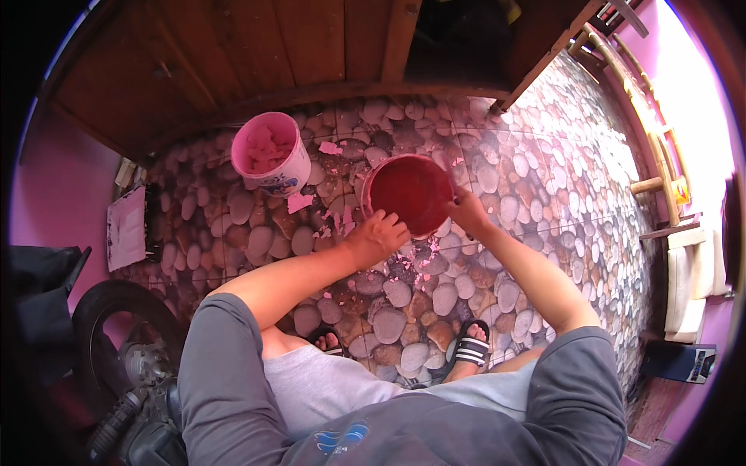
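In front of me a red bucket is held with its mouth turned up toward me, showing a dark red inside. My right hand is closed on its right rim. At the near left rim, the fingers of my left hand are bent over the edge; the fingertips are partly hidden. Pink flakes lie scattered on the floor just below the bucket. To its left stands a white pail with a pink inside, holding pink, broken-up pieces.
A wooden cabinet runs along the far side. At left are a paint-smeared white panel and a motorbike wheel. My sandalled foot rests on the pebble-patterned floor. Bamboo furniture stands at right.
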Motion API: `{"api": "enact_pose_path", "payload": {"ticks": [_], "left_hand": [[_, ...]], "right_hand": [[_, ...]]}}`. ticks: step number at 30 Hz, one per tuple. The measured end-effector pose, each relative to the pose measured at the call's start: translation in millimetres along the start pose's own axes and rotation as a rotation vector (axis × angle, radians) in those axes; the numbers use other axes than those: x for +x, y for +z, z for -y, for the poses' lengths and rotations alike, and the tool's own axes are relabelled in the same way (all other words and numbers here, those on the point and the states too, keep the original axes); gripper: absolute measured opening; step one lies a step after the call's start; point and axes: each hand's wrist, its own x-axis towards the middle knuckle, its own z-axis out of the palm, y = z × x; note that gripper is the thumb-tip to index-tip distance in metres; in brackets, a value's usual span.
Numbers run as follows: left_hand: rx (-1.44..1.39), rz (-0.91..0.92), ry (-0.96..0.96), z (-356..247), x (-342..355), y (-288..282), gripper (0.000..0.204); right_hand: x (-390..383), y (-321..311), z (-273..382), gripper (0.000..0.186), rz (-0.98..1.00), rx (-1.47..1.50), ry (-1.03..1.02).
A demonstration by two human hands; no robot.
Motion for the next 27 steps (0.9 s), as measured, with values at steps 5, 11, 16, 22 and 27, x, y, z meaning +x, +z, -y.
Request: {"api": "enact_pose_path", "payload": {"ticks": [5,11,16,22,27], "left_hand": [[-0.208,-0.332,-0.031,11,-5,-24,0.063],[-0.409,-0.749,-0.639,46,-22,-23,0.060],[-0.708,-0.863,-0.966,69,-24,16,0.059],[-0.898,-0.501,-1.078,63,-44,23,0.062],[-0.954,-0.536,-1.100,65,-44,29,0.063]], "right_hand": [[5,40,-32,0.026,-0.416,0.357,0.028],[-6,-15,46,0.024,-0.650,0.343,-0.236],[12,7,-9,0.026,-0.535,0.054,-0.069],[-4,35,-8,0.025,-0.617,0.130,-0.067],[-1,50,1,0.020,-0.576,-0.013,-0.105]]}}
